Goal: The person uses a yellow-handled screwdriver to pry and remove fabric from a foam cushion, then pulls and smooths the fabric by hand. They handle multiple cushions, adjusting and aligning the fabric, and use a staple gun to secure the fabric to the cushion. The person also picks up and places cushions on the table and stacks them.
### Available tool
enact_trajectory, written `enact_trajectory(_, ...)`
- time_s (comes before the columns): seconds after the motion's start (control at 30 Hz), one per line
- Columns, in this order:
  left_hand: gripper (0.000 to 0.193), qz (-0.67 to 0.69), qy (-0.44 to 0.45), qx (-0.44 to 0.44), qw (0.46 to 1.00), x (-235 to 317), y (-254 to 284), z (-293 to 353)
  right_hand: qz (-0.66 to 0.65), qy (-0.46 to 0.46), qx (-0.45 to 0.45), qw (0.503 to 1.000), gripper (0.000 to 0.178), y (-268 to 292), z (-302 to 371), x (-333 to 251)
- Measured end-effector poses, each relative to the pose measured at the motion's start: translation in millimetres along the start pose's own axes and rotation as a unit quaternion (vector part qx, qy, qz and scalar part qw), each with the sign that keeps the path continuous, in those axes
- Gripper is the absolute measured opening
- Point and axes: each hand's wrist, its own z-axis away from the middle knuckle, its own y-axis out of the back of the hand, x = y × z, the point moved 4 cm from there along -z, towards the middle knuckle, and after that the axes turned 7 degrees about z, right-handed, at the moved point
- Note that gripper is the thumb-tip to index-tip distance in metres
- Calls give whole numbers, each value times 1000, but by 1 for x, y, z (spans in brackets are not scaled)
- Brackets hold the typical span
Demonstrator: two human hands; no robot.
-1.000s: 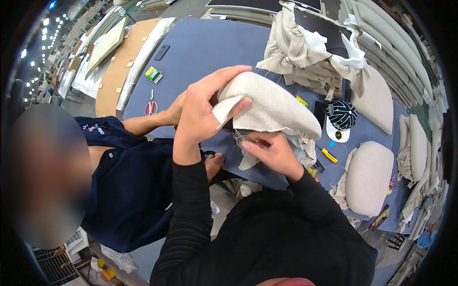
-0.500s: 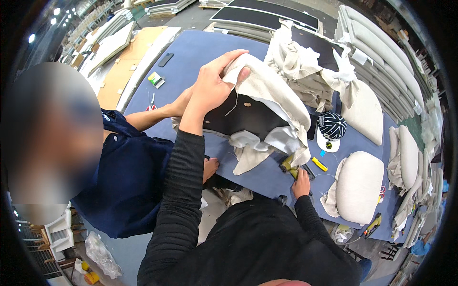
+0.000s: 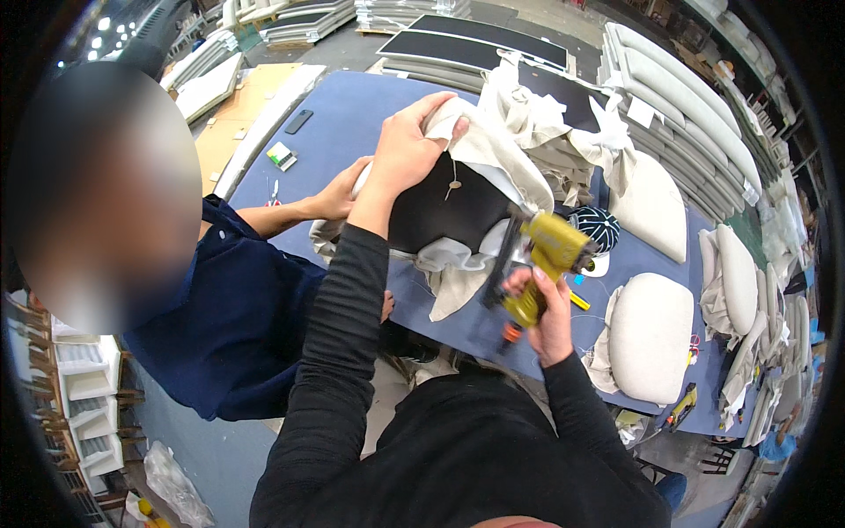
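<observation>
My left hand [image 3: 412,145] is closed on the far edge of a cushion, pinching its cream fabric [image 3: 506,145] between thumb and fingers. The cushion's black underside [image 3: 440,216] faces me, with a loose thread hanging over it. White padding and loose cloth stick out along its near edge. My right hand [image 3: 547,312] grips a yellow staple gun [image 3: 554,246] by its handle. The gun is raised over the table, its nose close to the right side of the cushion. A co-worker's hand [image 3: 341,189] rests against the cushion's left edge.
A co-worker in a dark blue shirt [image 3: 233,308] stands close on my left. On the blue table [image 3: 339,97] lie a phone [image 3: 298,121], red-handled scissors [image 3: 274,194], a patterned cap [image 3: 595,231], crumpled cloth [image 3: 546,132] and a finished cushion [image 3: 651,337]. Cushions are stacked [image 3: 678,114] behind.
My right hand has lifted the staple gun off the table and brought it up beside the cushion. My left hand keeps its grip. The co-worker's hand now shows more clearly at the cushion's left edge.
</observation>
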Motion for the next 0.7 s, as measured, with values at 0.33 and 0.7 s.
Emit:
enact_trajectory(0.33, 47, 52, 42, -27, 997, 11, 1, 15, -216, 54, -6, 975, 31, -167, -24, -39)
enact_trajectory(0.7, 44, 115, 90, -74, 987, 10, 8, 23, -209, 86, -2, 974, 30, -173, -30, -18)
